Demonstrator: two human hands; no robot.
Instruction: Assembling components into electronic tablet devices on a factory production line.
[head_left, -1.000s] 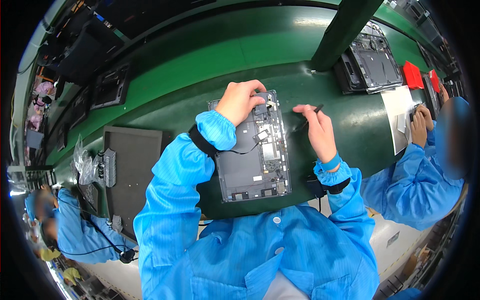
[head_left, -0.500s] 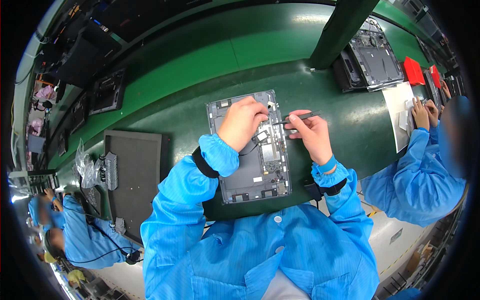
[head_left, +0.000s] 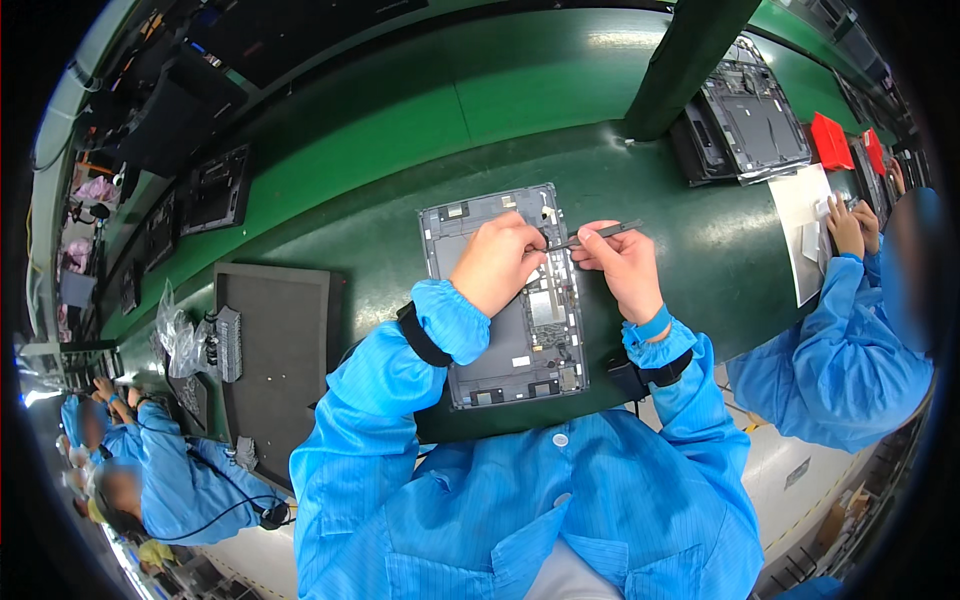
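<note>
A grey laptop chassis (head_left: 492, 345) with exposed boards and small parts lies on the green bench in front of me. Above its upper middle is my left hand (head_left: 497, 262), thumb and fingers pinched together; whatever they may hold is too small to make out. My right hand (head_left: 622, 270), at the chassis's right edge, grips dark tweezers (head_left: 612, 231) between thumb and fingers. The tweezers point left, their tip close to my left fingertips. Exactly what the tip touches is hidden by the fingers.
To the left lie a dark foam-lined tray (head_left: 278, 350) and a clear plastic bag (head_left: 178, 335). A green post (head_left: 685, 70) rises at the back, near stacked chassis (head_left: 755, 125) and a red bin (head_left: 830, 141). A co-worker (head_left: 835, 350) sits at the right.
My left hand has moved slightly toward me and to the right, its fingertips now closer to the tweezers' tip. My right hand has stayed nearly in place, still holding the tweezers.
</note>
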